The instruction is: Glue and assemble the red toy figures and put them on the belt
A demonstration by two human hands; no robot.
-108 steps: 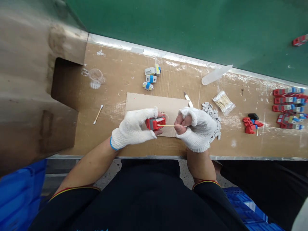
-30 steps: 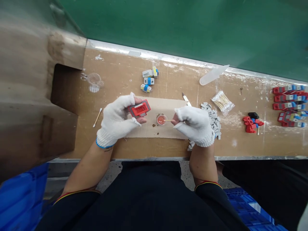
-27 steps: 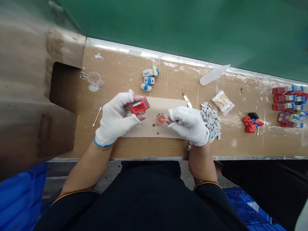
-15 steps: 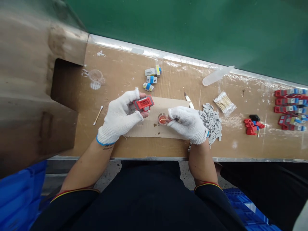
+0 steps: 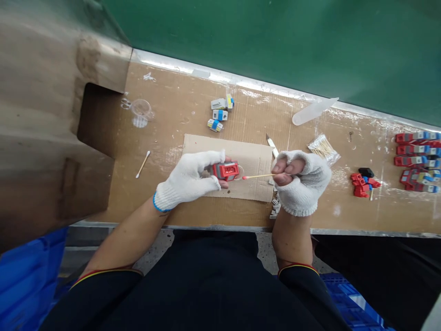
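over the cardboard sheet [image 5: 253, 158] on the bench, the left hand [image 5: 188, 179] pinches a red and grey block [image 5: 225, 170] between thumb and fingers. the right hand [image 5: 301, 181], fingers curled tight, grips a thin stick [image 5: 260, 175] whose red tip sits just beside the block's right edge.

No legible text, labels, brands or numbers appear. Any marks on the red block [image 5: 225, 170] are too small to read.
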